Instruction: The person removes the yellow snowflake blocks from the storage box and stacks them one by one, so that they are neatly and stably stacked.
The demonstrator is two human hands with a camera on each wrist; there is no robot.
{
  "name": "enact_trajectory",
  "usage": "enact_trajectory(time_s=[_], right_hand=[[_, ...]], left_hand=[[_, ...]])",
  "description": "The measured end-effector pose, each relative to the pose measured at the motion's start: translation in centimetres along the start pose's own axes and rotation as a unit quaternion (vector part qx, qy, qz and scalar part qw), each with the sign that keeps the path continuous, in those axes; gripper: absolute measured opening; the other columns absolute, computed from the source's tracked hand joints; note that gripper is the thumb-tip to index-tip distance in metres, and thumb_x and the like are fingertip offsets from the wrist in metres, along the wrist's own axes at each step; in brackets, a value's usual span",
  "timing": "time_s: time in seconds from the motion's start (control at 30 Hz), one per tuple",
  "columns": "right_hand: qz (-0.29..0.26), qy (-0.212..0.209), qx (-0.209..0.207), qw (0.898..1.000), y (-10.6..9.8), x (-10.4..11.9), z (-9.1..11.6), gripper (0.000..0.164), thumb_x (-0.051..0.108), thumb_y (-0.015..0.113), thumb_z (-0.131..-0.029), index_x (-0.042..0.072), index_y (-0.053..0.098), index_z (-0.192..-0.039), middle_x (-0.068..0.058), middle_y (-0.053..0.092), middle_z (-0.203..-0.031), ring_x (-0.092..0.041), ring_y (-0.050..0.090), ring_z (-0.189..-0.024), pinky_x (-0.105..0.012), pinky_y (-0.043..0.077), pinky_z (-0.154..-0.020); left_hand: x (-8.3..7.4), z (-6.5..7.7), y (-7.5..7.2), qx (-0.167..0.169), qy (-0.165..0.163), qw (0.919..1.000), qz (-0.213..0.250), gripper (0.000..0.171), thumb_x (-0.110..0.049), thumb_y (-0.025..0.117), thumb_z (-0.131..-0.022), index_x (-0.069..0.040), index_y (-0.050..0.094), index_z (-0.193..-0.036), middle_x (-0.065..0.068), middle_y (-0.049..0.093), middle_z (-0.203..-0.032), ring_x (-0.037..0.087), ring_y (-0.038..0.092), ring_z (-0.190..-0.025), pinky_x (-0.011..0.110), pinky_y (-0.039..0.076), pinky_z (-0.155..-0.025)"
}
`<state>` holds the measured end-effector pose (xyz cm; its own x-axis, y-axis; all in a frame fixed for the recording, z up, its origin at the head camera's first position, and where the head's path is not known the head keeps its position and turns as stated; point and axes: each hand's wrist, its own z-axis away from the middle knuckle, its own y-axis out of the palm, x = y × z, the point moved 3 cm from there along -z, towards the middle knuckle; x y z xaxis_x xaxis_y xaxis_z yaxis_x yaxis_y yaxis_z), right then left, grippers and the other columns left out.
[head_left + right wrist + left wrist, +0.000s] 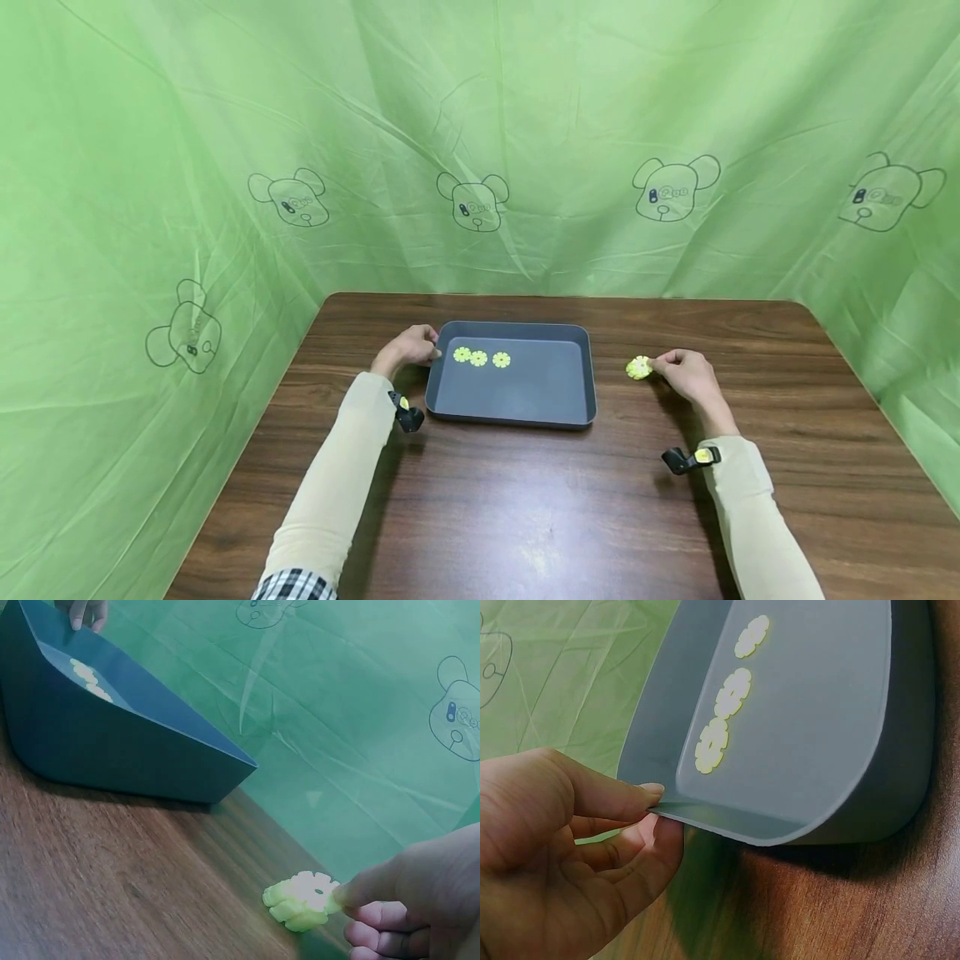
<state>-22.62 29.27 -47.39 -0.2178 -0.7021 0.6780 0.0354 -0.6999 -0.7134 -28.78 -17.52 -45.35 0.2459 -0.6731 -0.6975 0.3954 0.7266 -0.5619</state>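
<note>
A dark grey rectangular tray (547, 387) lies on the table. My left hand (412, 346) pinches its left rim between thumb and fingers, as the left wrist view shows closely. Inside the tray, three flat yellow flower-shaped pieces (733, 693) form a row near the back left. To the right of the tray, my right hand (688, 375) pinches the edge of a yellow flower-shaped piece (318, 889) with a small dark centre. It sits over a small pile of yellow-green flower-shaped pieces (283, 906) close to the table; their lower parts are partly hidden.
The brown wood-grain table (480, 508) has rounded far corners. Green cloth (555, 108) printed with animal-head outlines hangs behind it and at both sides. A small black camera (408, 415) is strapped to the left wrist, another black camera (684, 460) to the right.
</note>
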Motion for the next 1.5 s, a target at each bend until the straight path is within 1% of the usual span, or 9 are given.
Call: enact_trajectory(time_s=[0.2, 0.33, 0.5, 0.63, 0.73, 0.83, 1.13, 1.37, 1.5], right_hand=[[0.011, -0.005, -0.01, 1.0, 0.2, 0.0, -0.1, 0.038, 0.035, 0.058, -0.092, -0.001, 0.067, -0.103, -0.022, 0.062, -0.11, -0.034, 0.053, -0.097, -0.03, 0.04, -0.07], [0.014, -0.002, -0.017, 1.0, 0.2, 0.1, -0.1, 0.037, 0.034, 0.058, -0.092, 0.0, 0.067, -0.101, -0.022, 0.063, -0.107, -0.035, 0.053, -0.097, -0.03, 0.039, -0.071], [0.014, 0.009, -0.018, 1.0, 0.2, -0.1, -0.2, 0.038, 0.036, 0.057, -0.092, 0.0, 0.065, -0.102, -0.019, 0.062, -0.099, -0.035, 0.052, -0.095, -0.03, 0.04, -0.07], [0.023, 0.002, -0.028, 0.999, 0.0, 0.1, -0.1, 0.039, 0.038, 0.056, -0.093, 0.0, 0.063, -0.102, -0.022, 0.062, -0.103, -0.038, 0.053, -0.098, -0.039, 0.044, -0.076], [0.029, -0.02, -0.039, 0.999, -0.2, 0.5, 0.0, 0.039, 0.037, 0.055, -0.093, 0.001, 0.063, -0.102, -0.024, 0.062, -0.11, -0.041, 0.054, -0.103, -0.047, 0.045, -0.082], [0.031, -0.039, -0.05, 0.997, -0.4, 1.2, 0.1, 0.037, 0.037, 0.056, -0.093, 0.002, 0.063, -0.102, -0.024, 0.062, -0.111, -0.041, 0.055, -0.103, -0.049, 0.045, -0.084], [0.011, -0.097, -0.089, 0.991, 0.7, 3.1, -0.3, 0.028, 0.032, 0.059, -0.092, 0.005, 0.064, -0.099, -0.016, 0.067, -0.097, -0.031, 0.058, -0.09, -0.034, 0.042, -0.075], [-0.016, -0.113, -0.082, 0.99, 2.2, 5.2, -0.4, 0.023, 0.028, 0.062, -0.091, 0.006, 0.063, -0.1, -0.014, 0.067, -0.095, -0.022, 0.058, -0.08, -0.03, 0.043, -0.071], [-0.025, -0.126, -0.078, 0.989, 2.9, 6.6, -0.4, 0.022, 0.027, 0.063, -0.09, 0.007, 0.063, -0.099, -0.012, 0.068, -0.094, -0.016, 0.059, -0.074, -0.027, 0.045, -0.068]], left_hand=[[0.1, -0.1, 0.0, 0.009, 0.006, 0.9999, -0.004, 0.023, 0.0, 0.058, -0.089, 0.004, 0.049, -0.11, 0.016, 0.051, -0.107, 0.023, 0.058, -0.09, 0.032, 0.056, -0.081], [0.0, 0.0, 0.1, 0.005, 0.003, 1.0, 0.001, 0.026, 0.0, 0.057, -0.091, 0.005, 0.049, -0.115, 0.015, 0.051, -0.11, 0.024, 0.058, -0.095, 0.033, 0.055, -0.086], [0.0, 0.3, 0.2, -0.003, 0.005, 0.9999, -0.009, 0.029, -0.001, 0.056, -0.092, 0.006, 0.049, -0.118, 0.013, 0.05, -0.109, 0.021, 0.057, -0.093, 0.031, 0.055, -0.084], [0.1, 0.4, 0.2, -0.001, 0.008, 0.9999, -0.011, 0.03, -0.001, 0.057, -0.092, 0.007, 0.048, -0.119, 0.014, 0.05, -0.11, 0.022, 0.057, -0.094, 0.031, 0.056, -0.084], [0.1, 0.3, 0.2, -0.001, 0.009, 0.9999, -0.005, 0.03, -0.001, 0.057, -0.091, 0.007, 0.048, -0.119, 0.014, 0.05, -0.111, 0.022, 0.057, -0.094, 0.031, 0.056, -0.085], [0.1, 0.2, 0.2, -0.002, 0.008, 1.0, -0.001, 0.031, -0.001, 0.057, -0.091, 0.007, 0.048, -0.119, 0.014, 0.049, -0.111, 0.02, 0.056, -0.091, 0.031, 0.056, -0.084], [0.1, 0.1, 0.1, -0.003, 0.002, 1.0, 0.004, 0.031, 0.0, 0.057, -0.091, 0.007, 0.048, -0.119, 0.014, 0.049, -0.109, 0.02, 0.055, -0.09, 0.031, 0.056, -0.084], [0.3, -0.2, 0.1, -0.002, -0.001, 1.0, 0.001, 0.028, -0.001, 0.057, -0.091, 0.005, 0.049, -0.117, 0.016, 0.05, -0.113, 0.023, 0.057, -0.095, 0.031, 0.056, -0.086], [0.3, -0.3, -0.1, 0.002, 0.001, 1.0, 0.002, 0.024, 0.0, 0.058, -0.09, 0.005, 0.049, -0.112, 0.016, 0.051, -0.108, 0.023, 0.058, -0.091, 0.031, 0.057, -0.082]])
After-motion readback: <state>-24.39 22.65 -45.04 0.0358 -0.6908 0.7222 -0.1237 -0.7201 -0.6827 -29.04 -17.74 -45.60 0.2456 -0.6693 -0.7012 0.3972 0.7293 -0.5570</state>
